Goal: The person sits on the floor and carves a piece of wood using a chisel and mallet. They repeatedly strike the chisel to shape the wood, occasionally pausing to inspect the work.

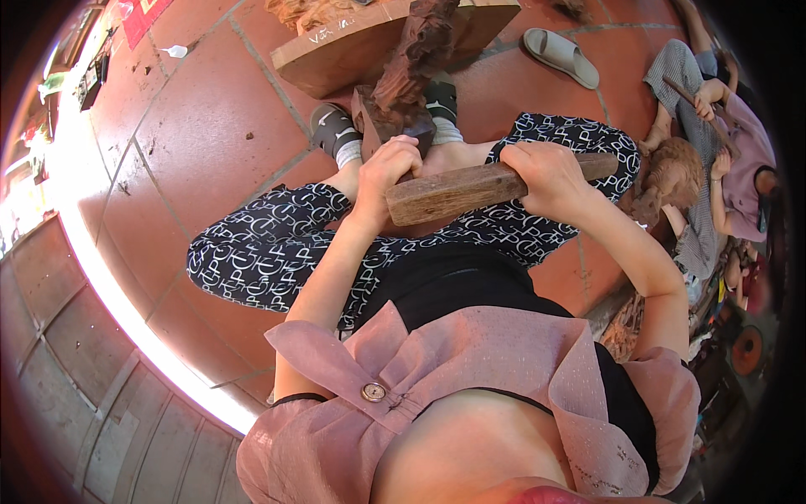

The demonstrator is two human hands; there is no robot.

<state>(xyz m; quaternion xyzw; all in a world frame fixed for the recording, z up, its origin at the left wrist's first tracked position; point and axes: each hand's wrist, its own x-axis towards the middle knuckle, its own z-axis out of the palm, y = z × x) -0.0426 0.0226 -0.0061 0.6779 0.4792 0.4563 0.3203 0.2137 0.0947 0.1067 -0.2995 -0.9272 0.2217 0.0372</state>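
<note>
My right hand (550,178) is wrapped round a long, squared wooden mallet (457,191), which lies crosswise in front of my lap. Its thick end points left and reaches close to my left hand (388,178). The left hand's fingers are closed at the near end of a dark reddish-brown wood carving (411,71). Whatever they grip is mostly hidden by the mallet and the fingers. The carving slants away between my feet, its blocky base (390,126) towards me and its far end over a pale wooden slab (353,52).
A loose slipper (561,59) lies on the red tile floor (201,143) at far right. To my right, another person (743,160) sits holding a wooden stick (697,109) beside a brown carving (672,176). A small white object (175,51) lies at far left.
</note>
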